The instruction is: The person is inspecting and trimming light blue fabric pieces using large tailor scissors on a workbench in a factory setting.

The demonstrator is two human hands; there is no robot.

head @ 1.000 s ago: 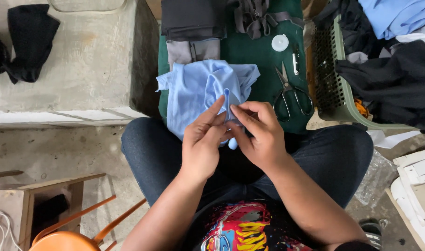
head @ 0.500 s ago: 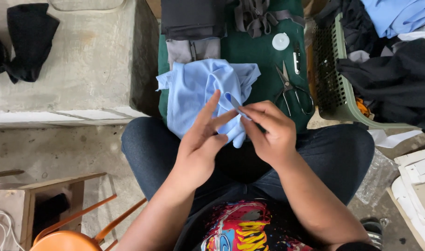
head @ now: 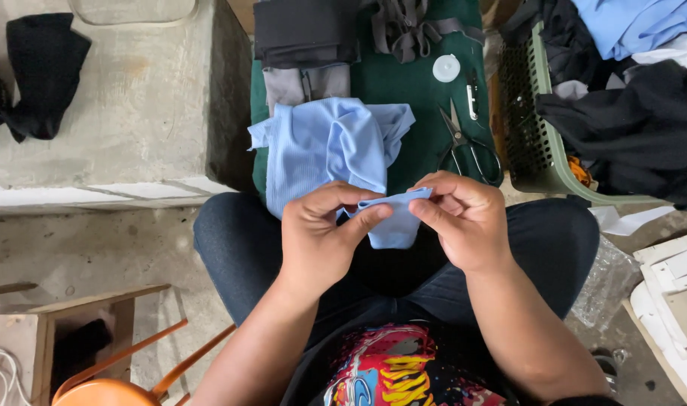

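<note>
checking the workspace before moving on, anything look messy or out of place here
Nothing damaged or spilled. The light blue garment lies bunched, its edge pinched by the left hand and right hand; scissors lie open beside it.

The light blue cloth point(head: 325, 146) is soft and crumpled. Most of it lies bunched up on the far side, on a dark green mat point(head: 422, 113). Its near edge is pulled tight and flat, held up over the person's lap.
</note>
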